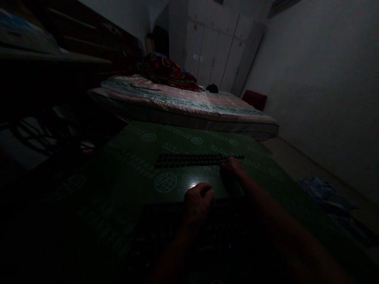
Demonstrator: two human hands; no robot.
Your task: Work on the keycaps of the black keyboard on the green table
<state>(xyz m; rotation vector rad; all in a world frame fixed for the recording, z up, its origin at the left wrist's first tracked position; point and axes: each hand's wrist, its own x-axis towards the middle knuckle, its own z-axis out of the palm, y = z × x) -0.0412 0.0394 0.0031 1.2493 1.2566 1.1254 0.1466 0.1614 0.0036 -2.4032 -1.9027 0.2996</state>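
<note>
Overlapping dark strips (189,162) — bare right hand (232,165)

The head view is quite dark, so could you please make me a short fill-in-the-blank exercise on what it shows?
1. The flat tabletop with pale globe prints is coloured ____.
2. Of the person's left hand and right hand, the one nearer the long rows of small dark pieces is the ____ hand.
3. The bundled patterned blanket on the pale striped mattress is mainly dark ____.

Missing words: green; right; red.
</note>
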